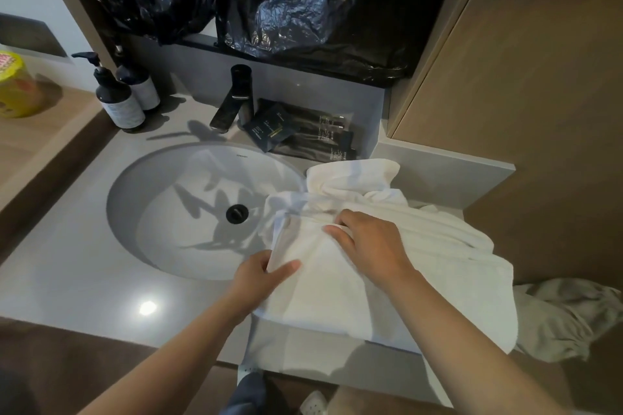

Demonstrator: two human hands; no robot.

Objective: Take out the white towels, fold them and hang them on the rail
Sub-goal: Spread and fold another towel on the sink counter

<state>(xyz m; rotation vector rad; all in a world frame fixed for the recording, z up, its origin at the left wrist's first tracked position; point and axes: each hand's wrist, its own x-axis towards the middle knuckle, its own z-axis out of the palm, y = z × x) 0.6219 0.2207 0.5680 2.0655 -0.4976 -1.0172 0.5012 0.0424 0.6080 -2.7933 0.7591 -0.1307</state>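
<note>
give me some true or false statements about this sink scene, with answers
1. The left hand and the right hand both hold the towel. True.
2. The towel hangs on a rail. False: it lies on the counter beside the sink.
3. Two bottles stand left of the faucet. True.
4. The bag behind the faucet is white. False: it is black.

Towels on counter right of sink, faucet behind
</note>
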